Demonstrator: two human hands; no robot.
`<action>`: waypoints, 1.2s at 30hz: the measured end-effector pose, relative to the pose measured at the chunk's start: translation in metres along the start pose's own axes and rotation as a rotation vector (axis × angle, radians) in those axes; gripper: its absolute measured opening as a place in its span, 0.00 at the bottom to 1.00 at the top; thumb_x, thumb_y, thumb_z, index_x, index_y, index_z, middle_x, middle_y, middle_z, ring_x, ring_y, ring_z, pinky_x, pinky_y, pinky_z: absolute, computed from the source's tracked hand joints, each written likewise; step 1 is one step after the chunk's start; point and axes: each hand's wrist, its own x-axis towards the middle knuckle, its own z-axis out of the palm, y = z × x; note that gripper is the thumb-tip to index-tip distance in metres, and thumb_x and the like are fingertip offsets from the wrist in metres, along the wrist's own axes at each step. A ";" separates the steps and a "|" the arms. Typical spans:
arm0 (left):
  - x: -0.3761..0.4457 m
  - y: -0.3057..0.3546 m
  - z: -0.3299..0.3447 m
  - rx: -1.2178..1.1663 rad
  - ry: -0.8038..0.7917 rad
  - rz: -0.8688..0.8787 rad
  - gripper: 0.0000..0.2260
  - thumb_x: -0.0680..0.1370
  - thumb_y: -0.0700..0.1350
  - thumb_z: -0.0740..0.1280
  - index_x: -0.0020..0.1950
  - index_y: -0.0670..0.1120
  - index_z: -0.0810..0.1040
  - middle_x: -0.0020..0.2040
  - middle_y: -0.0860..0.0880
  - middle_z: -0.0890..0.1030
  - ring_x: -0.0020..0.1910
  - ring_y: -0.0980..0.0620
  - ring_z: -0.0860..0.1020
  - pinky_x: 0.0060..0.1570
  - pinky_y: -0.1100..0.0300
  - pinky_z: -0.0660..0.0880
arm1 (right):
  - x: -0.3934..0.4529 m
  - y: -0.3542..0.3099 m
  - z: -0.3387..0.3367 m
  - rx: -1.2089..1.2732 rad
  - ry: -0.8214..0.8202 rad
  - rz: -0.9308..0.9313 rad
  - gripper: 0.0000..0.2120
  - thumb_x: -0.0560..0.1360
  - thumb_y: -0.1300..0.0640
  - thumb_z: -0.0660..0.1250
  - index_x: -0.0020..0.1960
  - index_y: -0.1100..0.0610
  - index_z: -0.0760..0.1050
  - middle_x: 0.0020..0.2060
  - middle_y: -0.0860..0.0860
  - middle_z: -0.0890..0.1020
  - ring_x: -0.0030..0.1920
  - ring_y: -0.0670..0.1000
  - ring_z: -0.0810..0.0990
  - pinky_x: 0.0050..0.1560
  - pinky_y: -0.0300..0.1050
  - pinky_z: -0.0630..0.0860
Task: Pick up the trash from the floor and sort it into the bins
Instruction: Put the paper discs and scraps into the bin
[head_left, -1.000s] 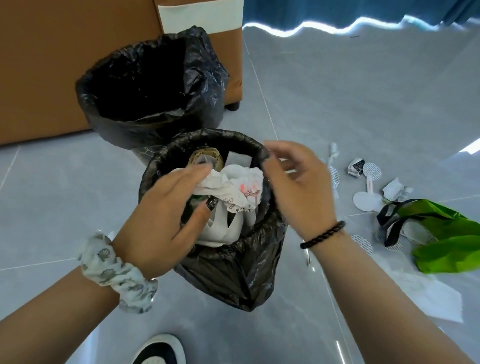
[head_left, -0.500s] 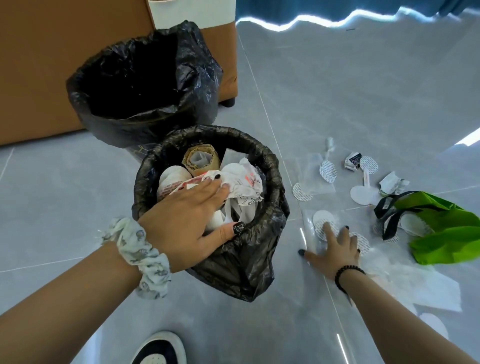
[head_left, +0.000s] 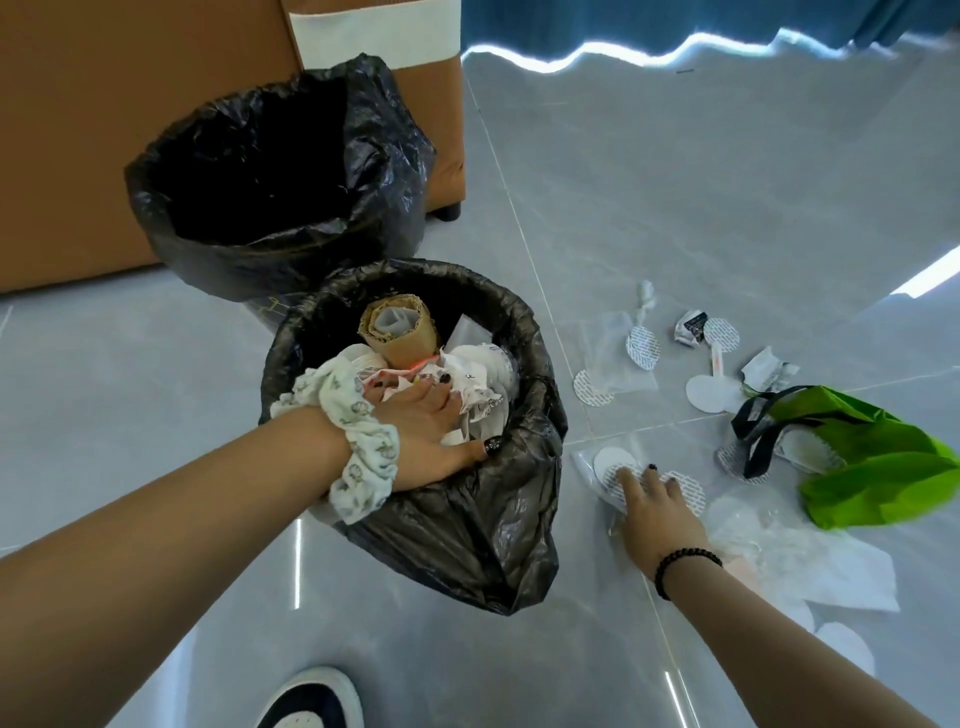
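Note:
Two bins lined with black bags stand on the grey floor. The near bin (head_left: 540, 338) is full of crumpled white paper (head_left: 478, 384) and a cardboard roll (head_left: 400, 332). My left hand (head_left: 426, 426), with a scrunchie at the wrist, presses down on that paper, thumb at the rim. The far bin (head_left: 405, 171) looks dark inside. To the right of the near bin, my right hand (head_left: 654, 504) rests flat on round white discs (head_left: 613, 462) in a clear wrapper on the floor.
More litter lies to the right: further discs (head_left: 643, 349), a small crumpled wrapper (head_left: 688, 327), a green bag with black handles (head_left: 883, 467) and white paper (head_left: 852, 577). A brown cabinet (head_left: 130, 104) stands behind the bins. My shoe (head_left: 311, 701) is at the bottom.
My right hand left the bin's rim and dropped to the discs on the floor. My left hand pushed deeper into the near bin, pressing the paper down.

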 end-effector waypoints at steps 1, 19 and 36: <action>0.000 -0.002 -0.001 -0.005 0.007 0.010 0.36 0.77 0.67 0.44 0.78 0.46 0.43 0.78 0.49 0.42 0.77 0.51 0.41 0.75 0.49 0.42 | -0.001 0.000 -0.003 0.016 0.030 -0.006 0.24 0.78 0.56 0.58 0.72 0.51 0.56 0.70 0.54 0.63 0.68 0.59 0.63 0.59 0.52 0.73; -0.057 -0.024 0.017 -0.492 0.769 0.161 0.27 0.73 0.62 0.55 0.70 0.55 0.69 0.72 0.63 0.62 0.72 0.66 0.58 0.70 0.69 0.55 | -0.041 -0.078 -0.188 1.456 0.506 -0.146 0.06 0.75 0.67 0.61 0.46 0.61 0.77 0.42 0.61 0.81 0.45 0.62 0.82 0.41 0.58 0.82; -0.066 0.000 -0.006 -1.734 0.649 0.212 0.18 0.68 0.44 0.67 0.58 0.45 0.76 0.46 0.46 0.85 0.42 0.49 0.84 0.38 0.60 0.81 | -0.093 -0.136 -0.187 1.671 -0.115 -0.348 0.09 0.75 0.67 0.65 0.52 0.58 0.77 0.46 0.54 0.84 0.39 0.51 0.84 0.34 0.43 0.80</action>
